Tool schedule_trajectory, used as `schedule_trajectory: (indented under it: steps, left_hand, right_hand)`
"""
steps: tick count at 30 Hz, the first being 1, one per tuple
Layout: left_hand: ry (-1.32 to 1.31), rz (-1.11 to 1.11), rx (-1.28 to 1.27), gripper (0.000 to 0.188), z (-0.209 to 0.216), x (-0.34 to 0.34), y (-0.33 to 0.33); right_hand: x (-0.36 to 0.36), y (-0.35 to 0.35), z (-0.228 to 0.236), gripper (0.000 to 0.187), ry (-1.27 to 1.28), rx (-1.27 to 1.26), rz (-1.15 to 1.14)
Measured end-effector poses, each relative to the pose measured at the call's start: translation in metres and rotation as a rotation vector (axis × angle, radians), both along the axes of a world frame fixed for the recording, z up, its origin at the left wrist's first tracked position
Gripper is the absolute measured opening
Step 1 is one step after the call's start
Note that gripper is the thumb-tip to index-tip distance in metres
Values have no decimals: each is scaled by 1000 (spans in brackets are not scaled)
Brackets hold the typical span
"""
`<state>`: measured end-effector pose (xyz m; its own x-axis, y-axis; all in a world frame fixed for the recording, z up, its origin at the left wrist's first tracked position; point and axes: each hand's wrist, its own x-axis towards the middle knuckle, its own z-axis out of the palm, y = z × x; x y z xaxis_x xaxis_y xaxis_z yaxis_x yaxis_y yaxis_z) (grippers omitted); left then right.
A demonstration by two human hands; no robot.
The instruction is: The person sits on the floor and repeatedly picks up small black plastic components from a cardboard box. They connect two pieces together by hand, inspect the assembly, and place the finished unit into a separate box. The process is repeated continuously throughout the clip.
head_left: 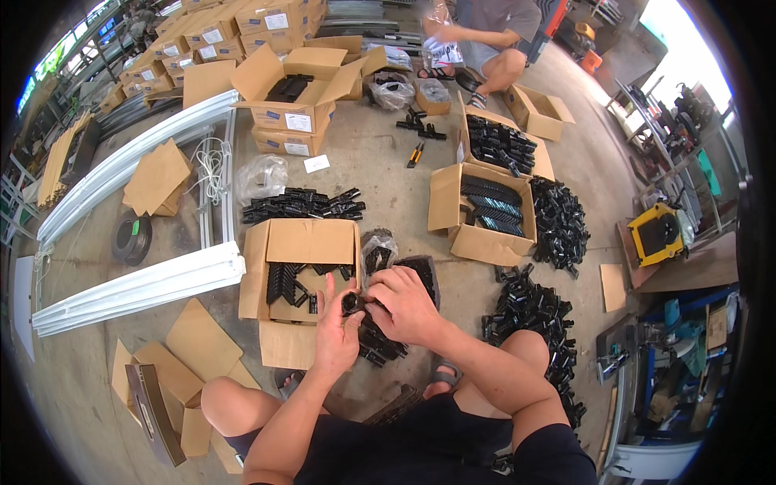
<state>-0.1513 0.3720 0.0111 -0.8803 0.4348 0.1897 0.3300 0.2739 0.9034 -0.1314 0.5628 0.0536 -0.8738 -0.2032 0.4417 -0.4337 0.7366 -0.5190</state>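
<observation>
My left hand [336, 335] grips a short black tubular fitting [351, 304], its round open end showing and thumb pressed on its side. Against the right side of that fitting, the fingers of my right hand [404, 307] are bent in a pinch; whatever lies between them is hidden. Just beyond my left hand stands an open cardboard box [314, 241], partly filled with similar black fittings. A plastic bag of small dark parts [378, 250] sits beside this box. Loose black fittings [373, 343] lie on the floor below my hands.
Black fittings are heaped to the right [559, 222] and by my right knee [524, 303]. Two open boxes of fittings, one nearer [491, 245], stand ahead right. White metal profiles [162, 283] lie left. Another person [497, 36] sits at the back, near a cutter knife [415, 154].
</observation>
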Motion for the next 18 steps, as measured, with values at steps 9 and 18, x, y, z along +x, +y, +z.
schedule_trajectory:
  steps: [9,18]
  left_hand:
    - [-16,9,55,35,-5,-2,2]
    - [-32,3,100,36,-11,-2,0]
  right_hand:
    - [-4,5,1,20,54,16,43]
    - [-1,0,-6,20,0,101,5]
